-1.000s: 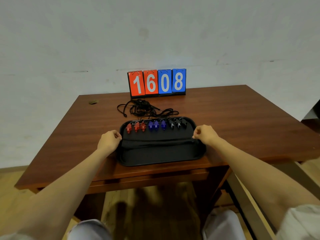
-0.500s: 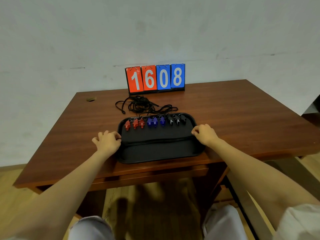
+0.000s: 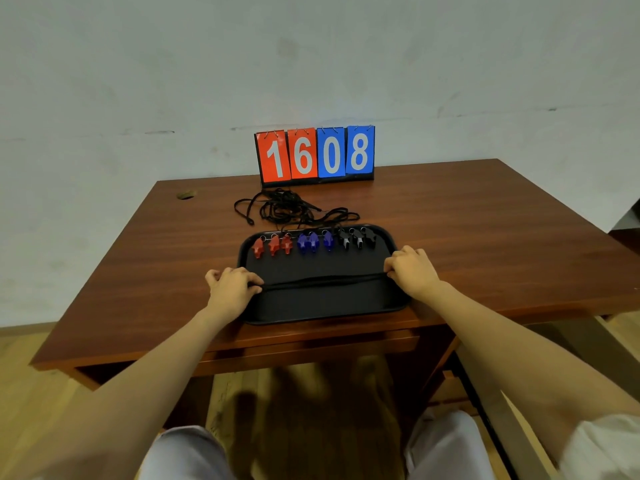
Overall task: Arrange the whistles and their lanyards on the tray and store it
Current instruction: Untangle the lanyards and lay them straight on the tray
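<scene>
Here the black tray (image 3: 322, 304) sits at the near edge of the tabletop (image 3: 485, 220), with nine whistles (image 3: 313, 242) rowed along its far rim: red, blue, black. The left hand (image 3: 232, 289) and right hand (image 3: 414, 271) each pinch an end of a lanyard (image 3: 325, 280) stretched across the tray, seemingly taut. A lanyard tangle (image 3: 287, 209) lies behind the tray.

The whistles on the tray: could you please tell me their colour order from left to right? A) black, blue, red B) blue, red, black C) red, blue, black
C: the red whistles lie at the row's left end, the blue whistles in the middle, the black whistles at the right.
</scene>
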Available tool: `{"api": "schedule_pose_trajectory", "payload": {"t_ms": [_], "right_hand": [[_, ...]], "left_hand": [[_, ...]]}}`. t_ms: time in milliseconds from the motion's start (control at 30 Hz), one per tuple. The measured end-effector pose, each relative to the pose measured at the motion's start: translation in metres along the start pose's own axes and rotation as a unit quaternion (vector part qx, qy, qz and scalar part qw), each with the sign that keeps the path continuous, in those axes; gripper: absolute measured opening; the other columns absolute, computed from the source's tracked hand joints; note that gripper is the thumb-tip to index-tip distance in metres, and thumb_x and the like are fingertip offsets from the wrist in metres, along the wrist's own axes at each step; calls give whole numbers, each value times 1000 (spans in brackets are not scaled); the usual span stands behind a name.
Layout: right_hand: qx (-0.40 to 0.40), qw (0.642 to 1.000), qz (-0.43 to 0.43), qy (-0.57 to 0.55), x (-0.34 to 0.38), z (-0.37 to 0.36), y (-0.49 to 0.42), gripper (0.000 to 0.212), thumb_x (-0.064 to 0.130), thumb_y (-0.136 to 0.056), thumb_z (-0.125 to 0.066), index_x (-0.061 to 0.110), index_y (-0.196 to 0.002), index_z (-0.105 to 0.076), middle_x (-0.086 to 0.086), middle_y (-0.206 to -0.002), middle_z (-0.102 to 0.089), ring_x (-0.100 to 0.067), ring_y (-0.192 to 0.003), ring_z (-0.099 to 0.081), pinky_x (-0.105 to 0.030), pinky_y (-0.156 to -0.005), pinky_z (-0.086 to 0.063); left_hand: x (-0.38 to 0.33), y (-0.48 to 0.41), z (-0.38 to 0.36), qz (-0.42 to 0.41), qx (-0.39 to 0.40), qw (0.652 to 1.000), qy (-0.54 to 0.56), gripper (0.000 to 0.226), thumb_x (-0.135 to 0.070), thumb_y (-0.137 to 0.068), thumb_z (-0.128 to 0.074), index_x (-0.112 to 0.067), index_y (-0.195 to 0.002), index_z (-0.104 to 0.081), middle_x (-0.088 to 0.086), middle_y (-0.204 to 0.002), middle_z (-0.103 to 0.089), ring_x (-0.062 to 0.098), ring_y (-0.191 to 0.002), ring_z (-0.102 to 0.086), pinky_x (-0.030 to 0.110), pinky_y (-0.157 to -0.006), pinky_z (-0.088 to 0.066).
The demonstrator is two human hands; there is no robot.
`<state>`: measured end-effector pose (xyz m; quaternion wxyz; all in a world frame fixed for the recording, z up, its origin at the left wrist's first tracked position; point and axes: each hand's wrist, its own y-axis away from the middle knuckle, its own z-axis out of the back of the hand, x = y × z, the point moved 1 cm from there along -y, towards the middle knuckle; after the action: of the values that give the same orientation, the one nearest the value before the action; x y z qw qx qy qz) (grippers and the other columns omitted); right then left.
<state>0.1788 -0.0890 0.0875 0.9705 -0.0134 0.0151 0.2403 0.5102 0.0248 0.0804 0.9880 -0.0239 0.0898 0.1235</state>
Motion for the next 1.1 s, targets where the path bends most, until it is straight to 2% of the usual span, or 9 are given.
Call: {"api": "schedule_pose_trajectory", "payload": {"t_ms": [133, 300, 467, 567, 700, 833, 967, 1100], "right_hand": [[8, 1000, -1, 28, -8, 3, 2, 25, 21, -97, -47, 23, -117, -63, -3, -117, -60, -26, -116, -44, -37, -95, -32], [16, 999, 11, 30, -7, 2, 4, 27, 22, -98, -45, 21, -120, -60, -4, -120, -58, -26, -118, -43, -38, -99, -31], [15, 999, 17, 33, -3, 5, 4, 32, 25, -96, -47, 20, -126, -55, -4, -127, -54, -27, -123, -41, -41, -104, -29], [16, 999, 34, 28, 4, 8, -1, 34, 25, -94, -50, 21, -128, -53, -3, -130, -52, -25, -126, -39, -41, -105, -28], [8, 998, 56, -20, 24, 15, -17, 34, 28, -94, -52, 20, -128, -55, -3, -131, -53, -25, -130, -38, -40, -107, -29], [-28, 995, 72, -65, 47, 35, -48, 33, 26, -95, -51, 17, -125, -58, -7, -125, -58, -28, -122, -45, -40, -98, -38], [-52, 989, 56, -129, 61, 52, -98, 30, 26, -95, -51, 15, -122, -60, -7, -120, -62, -26, -112, -53, -43, -94, -47], [-27, 985, 16, -172, 60, 52, -157, 33, 26, -96, -49, 13, -126, -55, -9, -124, -59, -27, -115, -51, -44, -96, -46]], "left_hand": [[-6, 2, -2, 11, -53, 999, -1, 19, -25, -95, -53, -30, -100, -70, -7, -112, -65, 20, -116, -48, 42, -97, -21], [-10, 0, 0, 21, -54, 998, -13, 19, -22, -95, -53, -30, -100, -69, -5, -111, -65, 22, -115, -48, 43, -98, -21], [-13, -1, -2, 16, -17, 1000, -13, 27, -26, -93, -55, -28, -120, -60, -1, -129, -55, 25, -128, -36, 47, -105, -16], [-22, -2, -3, -12, -8, 1000, -8, 33, -30, -92, -57, -28, -125, -56, -2, -133, -52, 23, -131, -33, 46, -106, -15], [-44, -11, -3, -65, 8, 998, 16, 38, -36, -91, -57, -29, -128, -53, -3, -134, -50, 20, -132, -32, 40, -105, -17], [-71, -38, 5, -110, -12, 993, 39, 36, -36, -93, -53, -24, -127, -54, -1, -133, -50, 21, -132, -33, 40, -107, -19], [-90, -87, 21, -104, -75, 990, 58, 30, -28, -96, -47, -18, -122, -60, 4, -126, -57, 25, -122, -44, 40, -101, -31], [-94, -145, 30, -85, -55, 994, 44, 32, -20, -96, -46, -15, -126, -58, 9, -129, -54, 29, -121, -45, 42, -97, -38]]}}
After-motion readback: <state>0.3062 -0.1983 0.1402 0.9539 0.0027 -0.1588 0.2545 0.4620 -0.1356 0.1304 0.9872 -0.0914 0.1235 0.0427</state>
